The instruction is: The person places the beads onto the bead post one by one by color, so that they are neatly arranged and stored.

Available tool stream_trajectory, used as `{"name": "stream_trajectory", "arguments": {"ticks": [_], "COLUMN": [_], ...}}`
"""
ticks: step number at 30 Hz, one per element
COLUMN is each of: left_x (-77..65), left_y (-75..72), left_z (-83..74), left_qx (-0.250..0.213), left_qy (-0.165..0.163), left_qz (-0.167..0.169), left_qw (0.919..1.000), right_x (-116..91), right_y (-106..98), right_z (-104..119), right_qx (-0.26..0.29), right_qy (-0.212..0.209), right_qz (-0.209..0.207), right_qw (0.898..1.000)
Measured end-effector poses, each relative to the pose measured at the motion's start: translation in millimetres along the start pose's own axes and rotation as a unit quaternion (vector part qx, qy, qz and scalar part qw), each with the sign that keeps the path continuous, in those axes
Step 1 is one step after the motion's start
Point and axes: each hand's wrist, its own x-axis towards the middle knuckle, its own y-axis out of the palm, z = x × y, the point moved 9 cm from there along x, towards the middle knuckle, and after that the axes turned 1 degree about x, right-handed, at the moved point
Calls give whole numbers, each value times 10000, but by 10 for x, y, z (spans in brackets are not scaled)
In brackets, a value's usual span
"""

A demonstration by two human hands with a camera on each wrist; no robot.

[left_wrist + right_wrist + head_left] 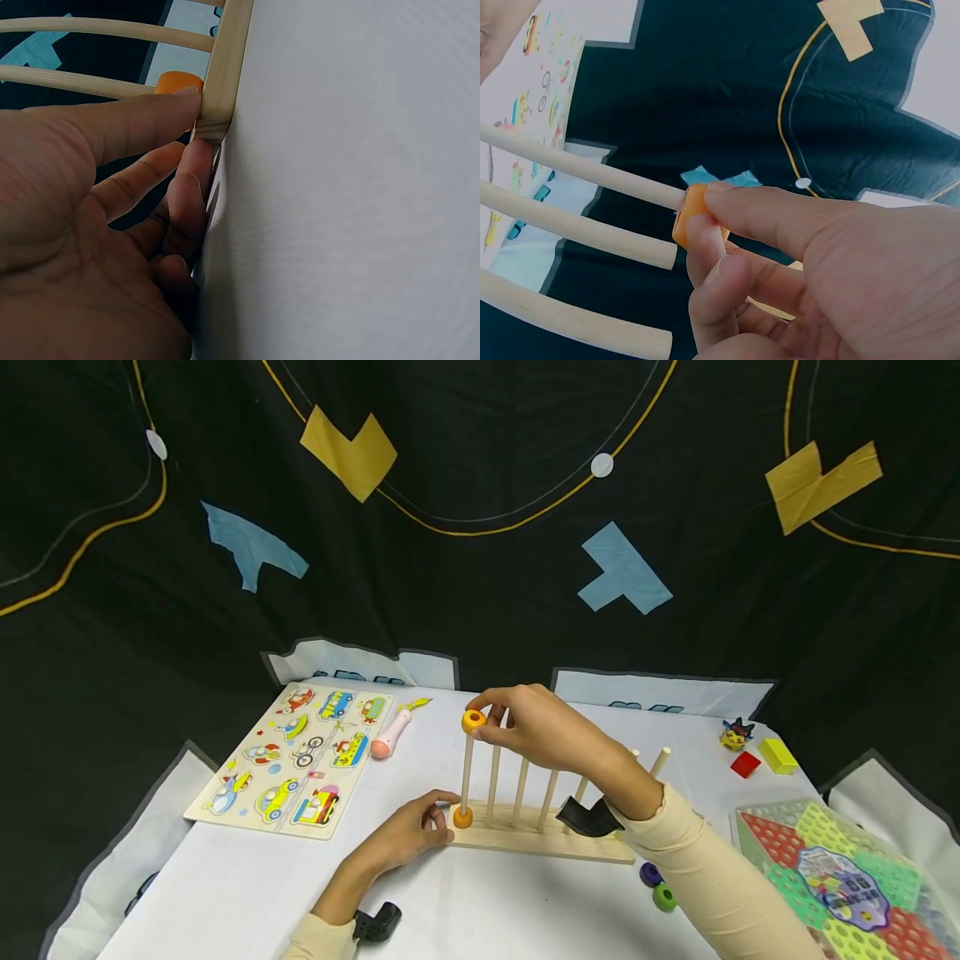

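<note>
A wooden peg stand (540, 845) with several upright pegs is on the white table. My right hand (542, 727) pinches an orange ring-shaped bead (473, 721) between thumb and fingertips at the top of the leftmost peg. In the right wrist view that bead (694, 214) meets the peg's tip. Around the foot of the same peg sits another orange bead (462, 817). My left hand (408, 828) holds the left end of the stand's base; the left wrist view shows the thumb and fingers at the base's end (217, 112).
Left lies a puzzle board (288, 760) with vehicle pictures, beside a pink-handled toy (392, 735). Purple (650, 874) and green beads (663, 897) lie near the stand's right end. Farther right are a figurine (736, 735), red block (746, 765), yellow block (777, 756) and colourful box (847, 885).
</note>
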Motion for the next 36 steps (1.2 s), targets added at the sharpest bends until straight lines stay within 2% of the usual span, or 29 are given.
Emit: {"name": "stream_trajectory", "arguments": {"ticks": [8, 15, 20, 23, 26, 31, 36], "left_x": [-15, -4, 6, 42, 83, 55, 30], "left_y": [-11, 8, 2, 16, 34, 76, 12], "left_z": [-29, 4, 5, -19, -41, -9, 10], "left_qx": [-133, -22, 94, 62, 1, -175, -233], "left_qy": [39, 35, 38, 49, 92, 53, -3], "left_qz": [-40, 10, 0, 3, -13, 102, 71], "left_qw": [9999, 10000, 9999, 10000, 10000, 9998, 9997], "right_x": [-7, -22, -43, -103, -247, -666, -1108], "right_y": [32, 30, -25, -168, -442, -907, -1092], "right_z": [23, 11, -20, -73, -176, -475, -937], "right_qx": [15, -33, -44, -73, -58, -56, -105], "right_qy": [-55, -135, -134, -110, -67, 66, 612], "right_qz": [90, 89, 86, -21, -343, -1015, -1459], "right_qw": [9999, 9999, 9999, 9999, 9994, 9948, 9874]}}
